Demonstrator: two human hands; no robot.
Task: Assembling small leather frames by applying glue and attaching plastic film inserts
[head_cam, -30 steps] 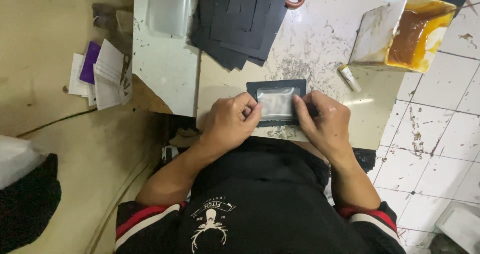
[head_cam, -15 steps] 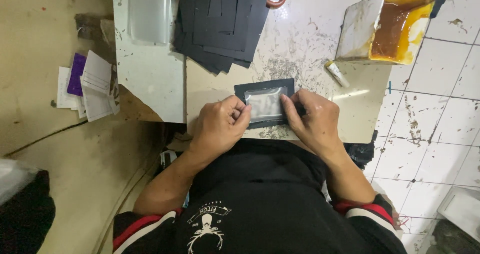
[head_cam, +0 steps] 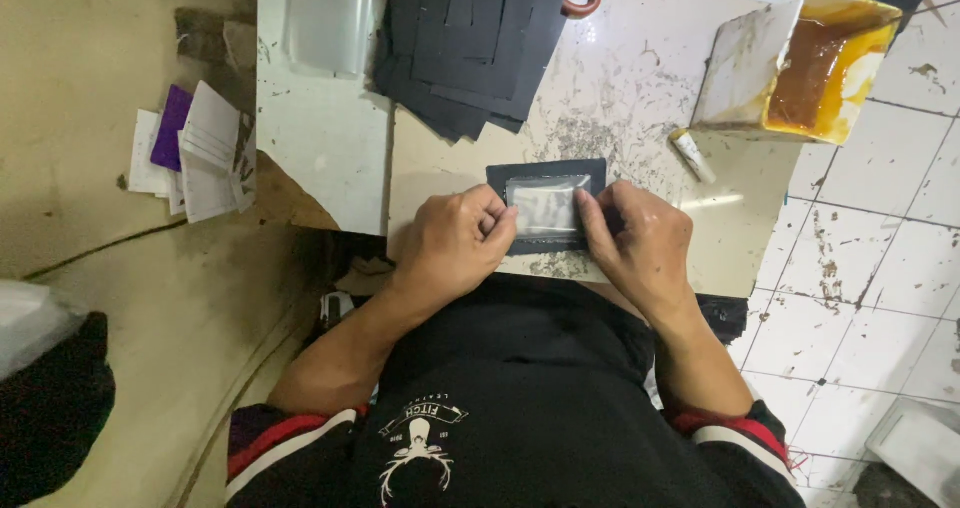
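A small black rectangular piece (head_cam: 546, 171) with a clear plastic window (head_cam: 545, 206) lies flat on the worktable (head_cam: 640, 98) just in front of me. My left hand (head_cam: 455, 243) presses fingertips on the window's left edge. My right hand (head_cam: 640, 243) presses on its right edge and covers the piece's right end. Both hands rest on the piece, which stays on the table.
A stack of black cut pieces (head_cam: 470, 38) lies at the table's back, next to clear plastic sheets (head_cam: 325, 18). An open tin of amber glue (head_cam: 810, 63) stands at the right, a small white tube (head_cam: 692, 155) beside it. Paper slips and a purple card (head_cam: 190, 148) lie on the floor at left.
The view has shifted slightly. My hands stay on the black piece, with the fingers moved closer in over the plastic window.
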